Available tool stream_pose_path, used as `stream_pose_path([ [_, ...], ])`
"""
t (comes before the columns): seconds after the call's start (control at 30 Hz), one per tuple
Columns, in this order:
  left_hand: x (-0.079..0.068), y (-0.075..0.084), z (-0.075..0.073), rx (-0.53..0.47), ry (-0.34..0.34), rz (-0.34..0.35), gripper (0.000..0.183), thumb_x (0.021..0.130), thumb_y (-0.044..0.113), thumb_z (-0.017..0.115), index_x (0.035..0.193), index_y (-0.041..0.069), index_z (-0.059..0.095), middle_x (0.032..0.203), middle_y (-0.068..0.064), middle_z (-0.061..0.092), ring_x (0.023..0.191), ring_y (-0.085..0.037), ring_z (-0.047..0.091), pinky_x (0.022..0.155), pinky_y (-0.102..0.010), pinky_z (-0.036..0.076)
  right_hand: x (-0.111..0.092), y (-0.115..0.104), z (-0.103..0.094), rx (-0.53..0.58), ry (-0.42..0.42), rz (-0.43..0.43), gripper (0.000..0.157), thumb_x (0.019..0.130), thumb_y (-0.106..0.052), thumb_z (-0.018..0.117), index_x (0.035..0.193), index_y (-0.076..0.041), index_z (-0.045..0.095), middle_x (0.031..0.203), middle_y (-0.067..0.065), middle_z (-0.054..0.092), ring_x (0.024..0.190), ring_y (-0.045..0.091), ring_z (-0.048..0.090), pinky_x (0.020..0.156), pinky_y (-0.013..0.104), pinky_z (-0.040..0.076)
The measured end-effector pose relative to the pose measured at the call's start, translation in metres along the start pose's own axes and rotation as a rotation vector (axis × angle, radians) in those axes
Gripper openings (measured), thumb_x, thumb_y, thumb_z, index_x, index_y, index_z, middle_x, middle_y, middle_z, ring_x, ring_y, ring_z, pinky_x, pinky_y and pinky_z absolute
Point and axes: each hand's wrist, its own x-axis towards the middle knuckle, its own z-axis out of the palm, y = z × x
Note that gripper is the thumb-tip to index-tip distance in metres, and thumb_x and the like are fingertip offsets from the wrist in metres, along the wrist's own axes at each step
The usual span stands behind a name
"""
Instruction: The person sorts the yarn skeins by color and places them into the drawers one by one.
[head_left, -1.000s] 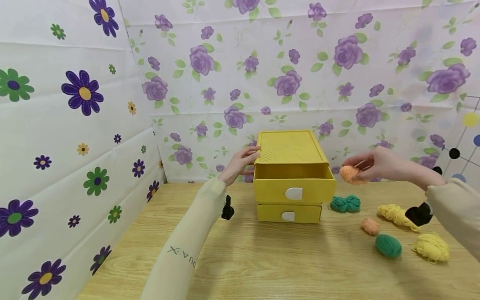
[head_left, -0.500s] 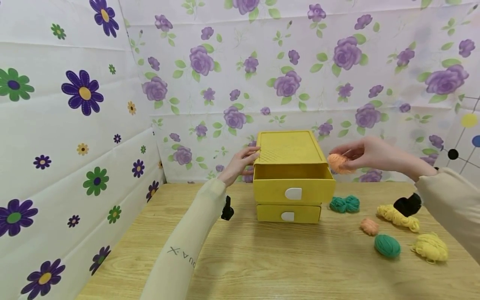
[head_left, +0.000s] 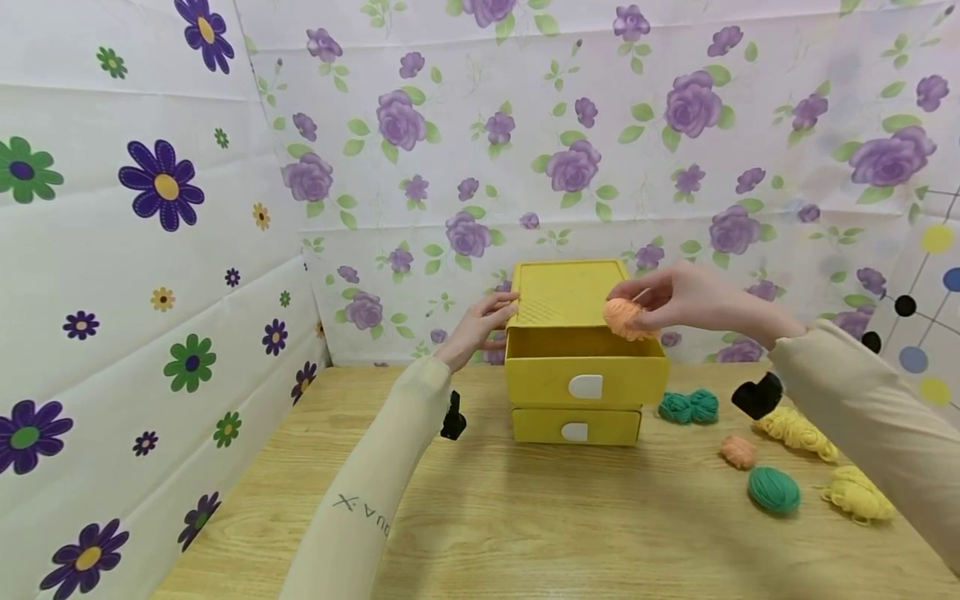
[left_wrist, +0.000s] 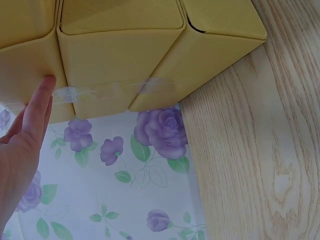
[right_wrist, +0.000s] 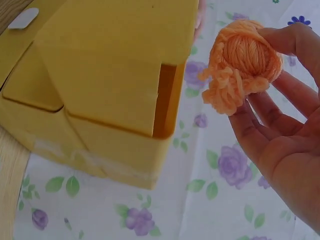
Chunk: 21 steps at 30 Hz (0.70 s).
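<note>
Orange yarn (head_left: 625, 318) pinched in R hand (head_left: 686, 302) nr open drawer rim (head_left: 551, 360), L hand (head_left: 477, 328) straight-fingered on cabinet side (left_wrist: 95, 65).

The cream left sleeve (head_left: 360, 475) at seven o'clock bears dark lettering (head_left: 347, 501); the right sleeve (head_left: 862, 404), at four, is cream too. A black attachment (head_left: 453, 420) juts at five o'clock from the left cuff (head_left: 429, 377), a black block (head_left: 757, 396) at seven from the right cuff (head_left: 792, 343).

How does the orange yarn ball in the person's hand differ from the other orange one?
The raised yarn ball is gripped by the right hand; the resting yarn ball lies on the table. In the head view, the raised yarn ball looks larger than the resting yarn ball. Both are orange.
</note>
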Motion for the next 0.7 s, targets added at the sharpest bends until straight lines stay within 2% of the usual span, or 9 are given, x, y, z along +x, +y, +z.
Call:
stream_pose_path([
  [0.23,-0.001,0.002,0.0,-0.009,-0.011,-0.003,0.046,0.097,0.022,0.044,0.139,0.006,0.034,0.135,-0.016,0.033,0.112,-0.034,0.04,0.084,-0.048,0.041,0.018,-0.007,0.011,0.032,-0.028,0.017,0.041,0.08,-0.024,0.07,0.118,-0.011,0.062,0.106,0.006,0.062,0.09,0.018,0.06,0.075,0.034,0.048],
  [0.47,0.002,-0.002,-0.002,-0.011,-0.008,-0.005,0.045,0.097,0.022,0.045,0.139,0.007,0.035,0.135,-0.015,0.034,0.111,-0.033,0.04,0.084,-0.048,0.041,0.038,-0.018,0.02,0.061,-0.072,-0.019,0.04,0.081,-0.018,0.07,0.118,-0.007,0.061,0.105,0.008,0.062,0.088,0.02,0.06,0.075,0.036,0.048],
  [0.7,0.012,-0.017,-0.004,-0.016,0.028,0.002,0.042,0.095,0.028,0.049,0.135,0.014,0.043,0.131,-0.01,0.039,0.108,-0.031,0.042,0.082,-0.047,0.043,0.052,-0.031,0.029,0.074,-0.114,-0.04,0.039,0.081,-0.011,0.068,0.119,-0.004,0.06,0.107,0.009,0.061,0.089,0.022,0.06,0.074,0.034,0.048],
])
